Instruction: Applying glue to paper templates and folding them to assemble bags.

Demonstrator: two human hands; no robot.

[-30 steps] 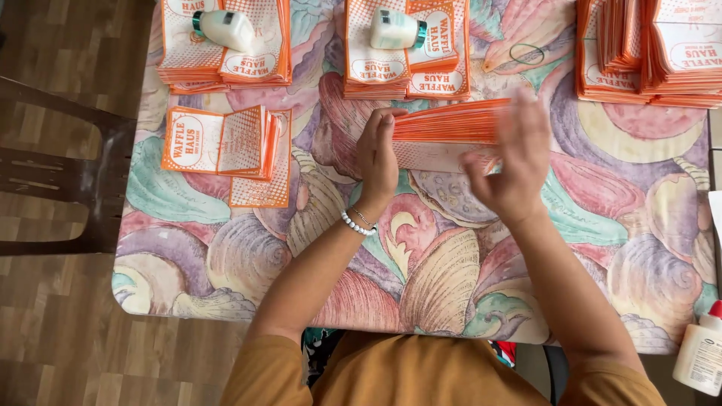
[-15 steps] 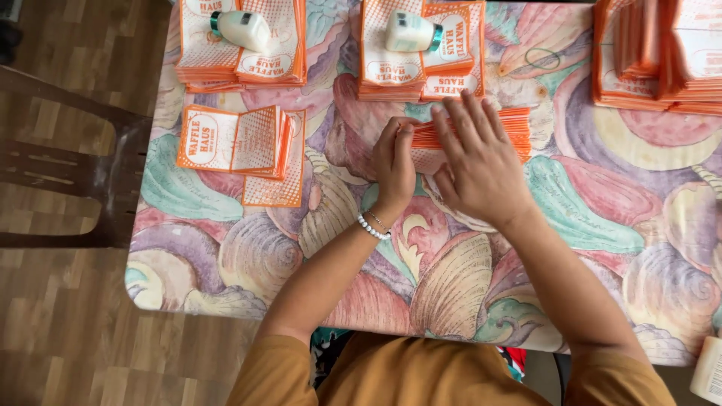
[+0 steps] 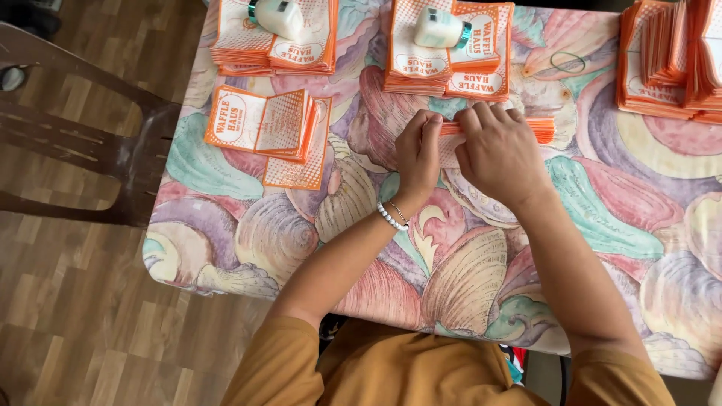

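A flat stack of orange and white paper sleeves (image 3: pixel 543 128) lies on the shell-patterned tablecloth (image 3: pixel 316 225) in front of me. My left hand (image 3: pixel 418 156), with a white bead bracelet at the wrist, pinches the stack's left end. My right hand (image 3: pixel 498 154) lies palm down over the stack's middle, fingers curled onto its far edge. Only the right end of the stack shows past my fingers.
Two piles of the same sleeves (image 3: pixel 274 46) (image 3: pixel 450 60) sit at the far edge, each with a white bottle (image 3: pixel 280 15) on top. A smaller pile (image 3: pixel 263 124) lies left. More stacks (image 3: pixel 669 64) stand far right. A rubber band (image 3: pixel 565 62) lies near them. A wooden chair (image 3: pixel 83 143) stands left.
My hands and the stack have dropped flat onto the table. The right hand has closed down over the stack; the left has shifted to its left end.
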